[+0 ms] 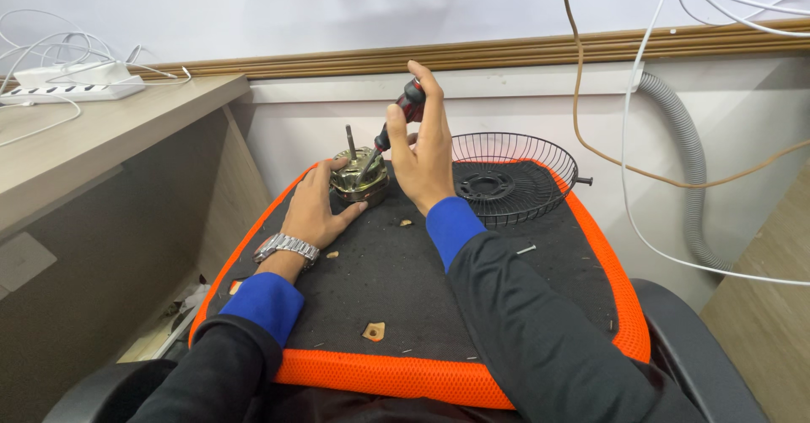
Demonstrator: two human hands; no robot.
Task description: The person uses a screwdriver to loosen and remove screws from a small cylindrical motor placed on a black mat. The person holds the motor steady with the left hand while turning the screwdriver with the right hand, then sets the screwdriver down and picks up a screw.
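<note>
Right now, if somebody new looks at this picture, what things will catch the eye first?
First the two hands at the middle: the left hand steadies a small metal motor with an upright shaft, while the right hand holds a red and black screwdriver tilted down onto it. Both rest on a black pad with a bright orange border. To the right lies a black wire fan guard.

Both hands reach forward: left hand (316,204) cupped low, right hand (424,149) raised, fingers curled closed.
</note>
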